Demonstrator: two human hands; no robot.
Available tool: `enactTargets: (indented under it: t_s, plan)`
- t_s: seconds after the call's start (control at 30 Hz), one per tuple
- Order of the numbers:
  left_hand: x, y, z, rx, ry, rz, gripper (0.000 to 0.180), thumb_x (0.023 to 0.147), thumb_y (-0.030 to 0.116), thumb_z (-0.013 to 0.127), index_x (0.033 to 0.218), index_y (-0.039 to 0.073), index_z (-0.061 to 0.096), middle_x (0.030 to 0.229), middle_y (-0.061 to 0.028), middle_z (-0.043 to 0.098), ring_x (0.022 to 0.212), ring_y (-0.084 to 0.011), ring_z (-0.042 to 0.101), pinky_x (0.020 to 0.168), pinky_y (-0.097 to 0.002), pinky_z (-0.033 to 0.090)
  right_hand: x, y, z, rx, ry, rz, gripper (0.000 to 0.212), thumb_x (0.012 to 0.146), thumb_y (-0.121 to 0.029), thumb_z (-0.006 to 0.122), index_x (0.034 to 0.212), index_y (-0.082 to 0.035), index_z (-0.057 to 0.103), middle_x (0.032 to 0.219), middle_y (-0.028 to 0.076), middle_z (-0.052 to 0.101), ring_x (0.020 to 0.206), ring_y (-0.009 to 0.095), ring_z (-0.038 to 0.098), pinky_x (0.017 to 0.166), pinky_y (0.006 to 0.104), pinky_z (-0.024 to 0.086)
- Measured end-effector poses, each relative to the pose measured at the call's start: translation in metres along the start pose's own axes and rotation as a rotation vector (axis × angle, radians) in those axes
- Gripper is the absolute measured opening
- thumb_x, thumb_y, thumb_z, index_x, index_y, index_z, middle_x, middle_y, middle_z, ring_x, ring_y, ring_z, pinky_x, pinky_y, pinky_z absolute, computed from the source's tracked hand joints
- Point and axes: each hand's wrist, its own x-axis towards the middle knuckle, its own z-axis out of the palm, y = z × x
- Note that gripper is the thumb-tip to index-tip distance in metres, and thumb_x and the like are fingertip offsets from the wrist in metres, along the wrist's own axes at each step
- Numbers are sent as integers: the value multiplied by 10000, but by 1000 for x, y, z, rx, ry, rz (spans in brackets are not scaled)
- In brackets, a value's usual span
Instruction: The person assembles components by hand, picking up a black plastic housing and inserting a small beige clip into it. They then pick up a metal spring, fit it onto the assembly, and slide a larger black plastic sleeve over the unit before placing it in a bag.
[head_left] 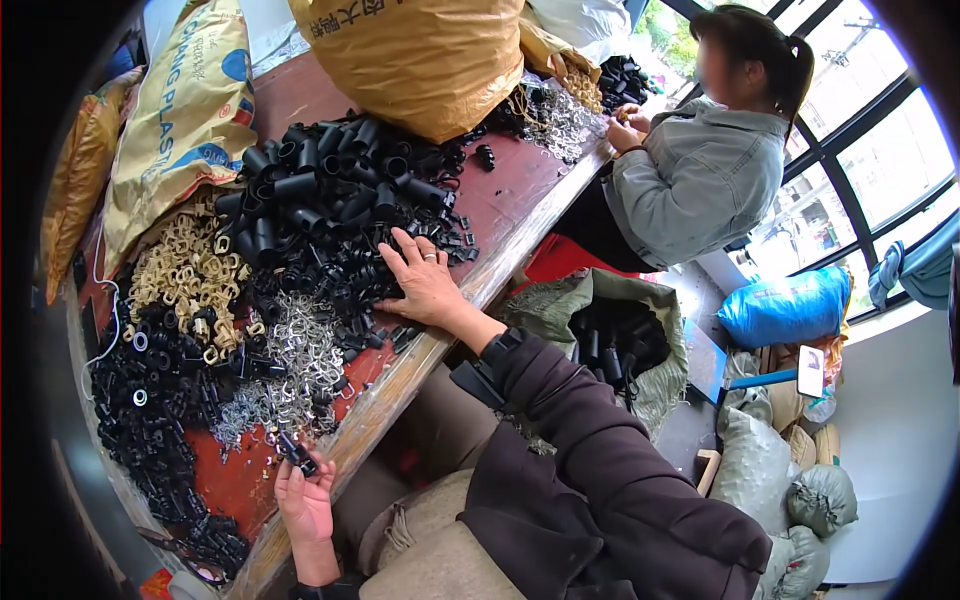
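your head cam, left fisheye, looks steeply down, close over your left hand [308,495], right hand [425,287] and bench [505,190]; window [810,215] farther off, upper right.

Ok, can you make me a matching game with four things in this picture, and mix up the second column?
Things:
1. the left hand
2. the right hand
3. the green woven sack
4. the shiny blue plastic sack

Clues:
A. near the black-framed window
B. spread out over a heap of small black parts
C. open, with black tube-shaped pieces inside
D. pinching a small black plastic piece

Right pairs: 1-D, 2-B, 3-C, 4-A
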Motion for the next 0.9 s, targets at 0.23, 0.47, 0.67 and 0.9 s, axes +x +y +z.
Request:
enactTargets:
  t_s: [0.23, 0.47, 0.67, 0.9]
  plan:
    - [4, 0, 0, 81, -18, -18, 336, 774, 143, 540, 1064, -3, 452, 927, -94, 550, 742, -151, 544, 757, -330, 459, -2, 0, 3, 26, 27, -6, 783, 563, -368, 689, 1214, -138, 319, 1302, 98, 200, 1128, 325, 250, 860, 465, 275]
    - [7, -2, 4, 115, 6, -7, 341, 764, 140, 549, 1049, -19, 452, 914, -111, 545, 748, -164, 540, 760, -347, 449, -1, 4, 0, 75, 34, -24, 766, 556, -327, 694, 1203, -130, 335, 1297, 110, 209, 1124, 335, 259, 864, 462, 272]
    - [9, -5, 1, 126, -5, 11, 375, 763, 150, 552, 1075, -18, 429, 941, -102, 524, 776, -157, 526, 766, -340, 448, -2, 8, -3, 77, 18, -8, 747, 556, -284, 685, 1199, -125, 339, 1290, 115, 224, 1125, 337, 260, 861, 465, 278]
    - [3, 2, -3, 29, -10, 9, 389, 778, 151, 525, 1102, -19, 394, 964, -100, 503, 806, -162, 514, 789, -358, 436, 4, -8, 3, 18, 12, -46, 730, 530, -254, 689, 1173, -117, 371, 1262, 117, 273, 1126, 330, 279, 881, 484, 276]
